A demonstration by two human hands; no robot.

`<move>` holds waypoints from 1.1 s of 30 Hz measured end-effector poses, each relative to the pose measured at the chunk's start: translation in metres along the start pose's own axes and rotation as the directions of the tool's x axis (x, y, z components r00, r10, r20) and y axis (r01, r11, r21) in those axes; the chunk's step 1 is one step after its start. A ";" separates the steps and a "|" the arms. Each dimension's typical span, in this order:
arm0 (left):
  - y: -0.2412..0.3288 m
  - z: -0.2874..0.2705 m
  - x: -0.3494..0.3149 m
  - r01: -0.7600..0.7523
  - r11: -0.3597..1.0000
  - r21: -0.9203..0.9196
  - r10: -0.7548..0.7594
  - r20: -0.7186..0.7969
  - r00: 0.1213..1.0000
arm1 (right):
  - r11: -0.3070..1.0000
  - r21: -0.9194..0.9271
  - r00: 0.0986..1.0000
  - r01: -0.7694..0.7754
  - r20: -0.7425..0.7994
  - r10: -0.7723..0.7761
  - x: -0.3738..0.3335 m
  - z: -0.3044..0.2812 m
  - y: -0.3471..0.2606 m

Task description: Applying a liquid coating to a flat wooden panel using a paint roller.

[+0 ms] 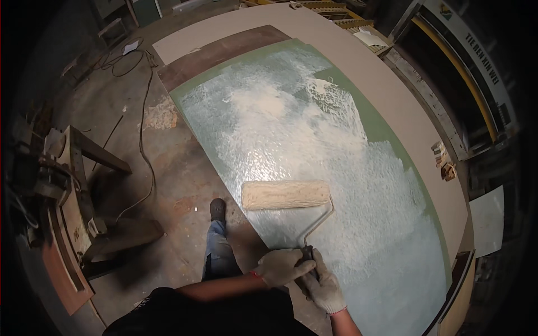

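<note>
Both of my hands, in pale work gloves, are closed round the dark handle of a paint roller (287,195). My left hand (282,267) grips the handle from the left, and my right hand (323,287) wraps it lower down on the right. A bent metal rod joins the handle to the wide cream sleeve, which rests on a large green board (372,126). Whitish wet coating covers much of the board, thickest in the middle and upper part. Bare green shows along its right and far edges.
Under the green board lie a brown sheet (224,53) and a larger beige panel (417,120). A wooden stand with a vice-like tool (84,185) is at the left. A cable (144,123) runs across the concrete floor. Machinery with a yellow bar (457,70) borders the right.
</note>
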State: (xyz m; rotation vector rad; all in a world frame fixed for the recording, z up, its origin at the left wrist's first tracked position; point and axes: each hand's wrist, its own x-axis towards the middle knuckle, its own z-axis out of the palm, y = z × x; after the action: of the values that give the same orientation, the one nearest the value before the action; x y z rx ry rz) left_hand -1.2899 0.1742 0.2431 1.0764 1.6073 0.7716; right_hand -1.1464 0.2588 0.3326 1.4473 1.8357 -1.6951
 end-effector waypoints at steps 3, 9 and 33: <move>-0.019 -0.062 0.032 -0.240 0.934 0.265 0.281 -0.129 0.951 | 0.921 -0.278 0.935 0.273 -0.147 -0.321 0.060 0.025 -0.004; -0.038 -0.232 0.164 -0.741 0.614 0.272 0.783 -0.097 0.614 | 0.967 -0.225 0.928 0.119 -0.322 -0.189 0.192 0.046 -0.145; -0.066 -0.353 0.138 -0.838 0.522 0.161 0.717 0.450 0.533 | 0.982 -0.136 0.875 -0.130 -0.481 0.049 0.184 0.207 -0.263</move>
State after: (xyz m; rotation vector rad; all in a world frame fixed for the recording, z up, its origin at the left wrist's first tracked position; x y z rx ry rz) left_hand -1.6585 0.2834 0.2322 2.1832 0.9016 0.8099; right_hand -1.5241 0.2144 0.2970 1.9704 2.0415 -1.1735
